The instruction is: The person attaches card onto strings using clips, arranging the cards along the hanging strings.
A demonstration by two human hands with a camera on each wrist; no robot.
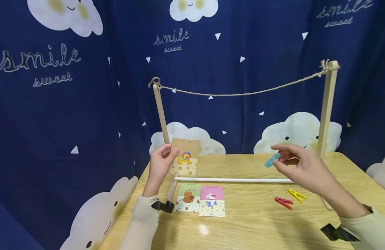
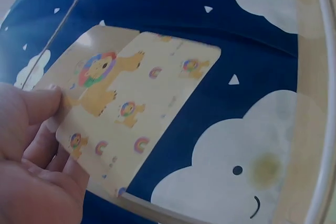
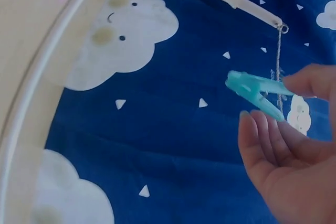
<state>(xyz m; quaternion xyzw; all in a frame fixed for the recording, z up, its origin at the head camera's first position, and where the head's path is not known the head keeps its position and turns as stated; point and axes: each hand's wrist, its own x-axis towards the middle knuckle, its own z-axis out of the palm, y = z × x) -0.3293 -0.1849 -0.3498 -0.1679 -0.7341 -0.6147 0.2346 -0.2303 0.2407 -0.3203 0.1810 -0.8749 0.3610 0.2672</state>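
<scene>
My left hand pinches a lion card by its left edge, thumb in front, beside the left post of a wooden frame. The left wrist view shows the card tilted, its lion and rainbow pattern facing the camera. On the right, my right hand holds a light blue clothespin between thumb and fingers, above the table. In the right wrist view the clothespin points away from the fingers. A twine line sags between the two posts, above both hands.
A bear card and a dog card lie on the wooden table. Red and yellow clothespins lie at right. A white rod joins the left post and right post low down.
</scene>
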